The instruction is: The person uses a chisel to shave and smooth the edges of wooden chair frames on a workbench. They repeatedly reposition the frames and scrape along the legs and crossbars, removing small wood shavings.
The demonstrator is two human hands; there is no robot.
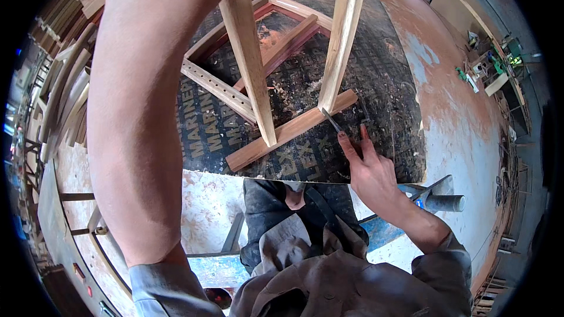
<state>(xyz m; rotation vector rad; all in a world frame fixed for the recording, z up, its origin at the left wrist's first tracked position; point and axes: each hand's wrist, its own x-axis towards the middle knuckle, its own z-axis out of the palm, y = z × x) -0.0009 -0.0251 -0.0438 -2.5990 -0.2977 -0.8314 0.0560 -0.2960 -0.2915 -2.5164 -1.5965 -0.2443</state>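
Note:
My right hand grips a slim, dark-bladed tool, perhaps a knife or narrow chisel; its handle is mostly hidden by my fingers. The tip touches the foot of the right upright wooden leg. A second, tapered leg stands to its left. Both legs meet a reddish-brown wooden strip lying slantwise near the front of the black board. My left forearm reaches up across the left side and out at the upper edge, so the left hand is out of sight.
Behind the legs, a wooden frame with a row of holes lies on the board among wood shavings. Curved wooden parts are stacked at the left. Tools and scraps lie at the far right. My legs are under the board's front edge.

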